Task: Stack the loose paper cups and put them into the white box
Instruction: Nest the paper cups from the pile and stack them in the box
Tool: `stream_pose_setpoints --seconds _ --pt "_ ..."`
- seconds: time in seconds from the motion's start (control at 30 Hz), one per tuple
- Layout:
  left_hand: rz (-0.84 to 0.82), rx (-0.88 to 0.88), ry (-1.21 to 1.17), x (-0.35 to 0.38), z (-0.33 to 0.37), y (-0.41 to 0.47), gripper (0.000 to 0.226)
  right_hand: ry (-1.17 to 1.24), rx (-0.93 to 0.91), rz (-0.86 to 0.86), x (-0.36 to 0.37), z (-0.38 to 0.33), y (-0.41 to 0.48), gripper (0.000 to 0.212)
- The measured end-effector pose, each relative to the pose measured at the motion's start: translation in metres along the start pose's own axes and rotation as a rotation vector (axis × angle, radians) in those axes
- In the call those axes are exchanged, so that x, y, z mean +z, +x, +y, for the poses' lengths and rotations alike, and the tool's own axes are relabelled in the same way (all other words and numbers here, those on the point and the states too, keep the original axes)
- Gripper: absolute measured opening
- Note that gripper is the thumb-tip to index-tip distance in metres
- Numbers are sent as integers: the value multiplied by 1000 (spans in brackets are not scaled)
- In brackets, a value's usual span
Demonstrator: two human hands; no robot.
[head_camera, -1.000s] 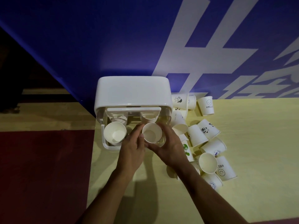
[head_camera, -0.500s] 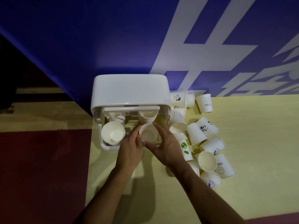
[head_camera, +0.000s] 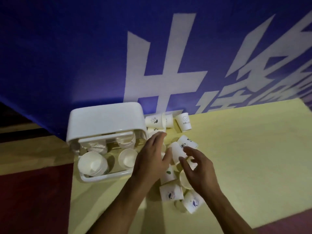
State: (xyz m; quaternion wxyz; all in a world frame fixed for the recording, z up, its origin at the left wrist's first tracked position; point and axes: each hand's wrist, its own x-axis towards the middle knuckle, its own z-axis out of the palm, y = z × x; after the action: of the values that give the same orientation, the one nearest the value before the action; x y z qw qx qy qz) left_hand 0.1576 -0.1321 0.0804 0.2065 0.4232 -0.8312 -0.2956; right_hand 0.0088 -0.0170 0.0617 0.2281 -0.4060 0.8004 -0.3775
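Observation:
The white box (head_camera: 101, 179) stands at the table's left edge with its lid (head_camera: 104, 119) tipped up at the back. Inside it stand stacks of paper cups, a front left stack (head_camera: 92, 163) and a front right stack (head_camera: 127, 157). Loose cups lie in a heap to the right of the box, among them a plain cup (head_camera: 177, 152), a panda cup (head_camera: 187, 142) and a leaf-print cup (head_camera: 168, 174). My left hand (head_camera: 152, 159) hovers over the heap with fingers stretched out. My right hand (head_camera: 197, 169) is spread beside the plain cup, holding nothing.
More cups lie by the blue banner wall (head_camera: 84, 56): a HELLO cup (head_camera: 184, 122) and a lying cup (head_camera: 154, 121). Two printed cups (head_camera: 171, 193) (head_camera: 192, 201) lie nearest me. The yellow table (head_camera: 244, 149) stretches right; red floor (head_camera: 33, 200) lies left.
Both hands let go of the cup stack, which now stands in the box's front right, and moved right over the heap of loose cups. The view also shifted.

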Motion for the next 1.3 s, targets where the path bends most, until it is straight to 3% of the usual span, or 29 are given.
stream_pose_setpoints --seconds 0.2,0.33,0.47,0.63,0.9,1.17,1.3 --pt "-153 -35 167 77 37 88 63 18 70 45 -75 62 16 33" --pt "-220 -369 162 139 44 143 61 -6 108 16 -117 105 24 30" --pt "-103 -714 3 196 41 186 72 5 141 -28 -155 149 33 28" --pt "43 -867 -62 231 23 206 73 -15 201 -93 -186 184 48 28" --pt "120 -812 -284 195 57 187 65 5 230 -288 -168 187 78 36" --pt "152 -516 -456 115 100 85 86 -58 255 -723 -89 162 105 98" --pt "148 -472 -437 101 94 47 84 -273 158 -816 -52 173 120 116"
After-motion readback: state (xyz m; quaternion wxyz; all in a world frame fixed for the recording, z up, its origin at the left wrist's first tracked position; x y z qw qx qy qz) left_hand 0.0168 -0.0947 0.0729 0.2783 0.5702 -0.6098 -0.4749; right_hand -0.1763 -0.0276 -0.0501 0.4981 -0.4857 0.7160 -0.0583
